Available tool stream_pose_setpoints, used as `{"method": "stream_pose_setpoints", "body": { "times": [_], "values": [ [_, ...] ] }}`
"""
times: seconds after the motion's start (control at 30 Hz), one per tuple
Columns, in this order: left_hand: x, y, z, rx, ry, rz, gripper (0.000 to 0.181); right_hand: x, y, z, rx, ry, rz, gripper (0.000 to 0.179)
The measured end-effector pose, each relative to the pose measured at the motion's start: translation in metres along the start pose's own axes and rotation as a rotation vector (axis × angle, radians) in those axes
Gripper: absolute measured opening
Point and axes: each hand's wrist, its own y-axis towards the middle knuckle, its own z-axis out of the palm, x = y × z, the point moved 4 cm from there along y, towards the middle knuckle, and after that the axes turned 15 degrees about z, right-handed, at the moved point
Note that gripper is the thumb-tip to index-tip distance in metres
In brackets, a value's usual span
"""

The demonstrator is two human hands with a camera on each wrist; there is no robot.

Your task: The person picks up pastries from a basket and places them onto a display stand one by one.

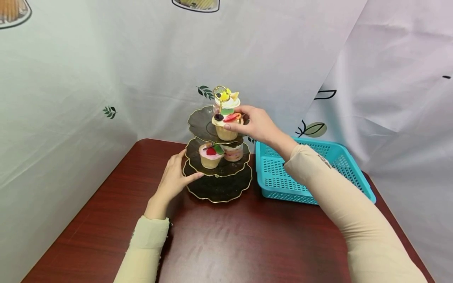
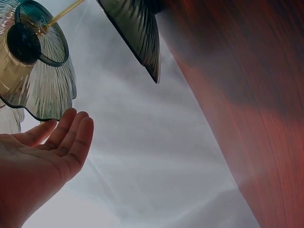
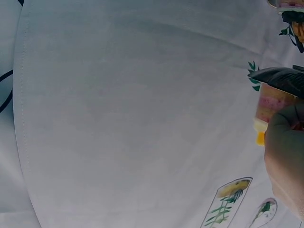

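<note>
My right hand holds a cupcake topped with cream, a dark berry and a red fruit slice, at the top tier of a three-tier stand. Behind it is a layered dessert cup with cream and yellow fruit. Straight fingers of my left hand touch the left rim of the middle tier. That tier carries a pink-topped cupcake with a red berry and a second layered cup. In the right wrist view, the right hand hides the held cupcake.
A turquoise perforated basket sits right of the stand on the dark red wooden table. White printed cloth hangs behind the table and along both sides. The stand's dark scalloped plates have gold rims.
</note>
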Motion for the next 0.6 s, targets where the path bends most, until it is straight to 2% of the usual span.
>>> {"method": "stream_pose_setpoints", "body": {
  "times": [0.6],
  "values": [
    [-0.0008,0.0001,-0.0015,0.015,0.005,-0.013,0.099,-0.0026,-0.0027,0.0006,-0.008,0.018,-0.013,0.061]
  ]
}}
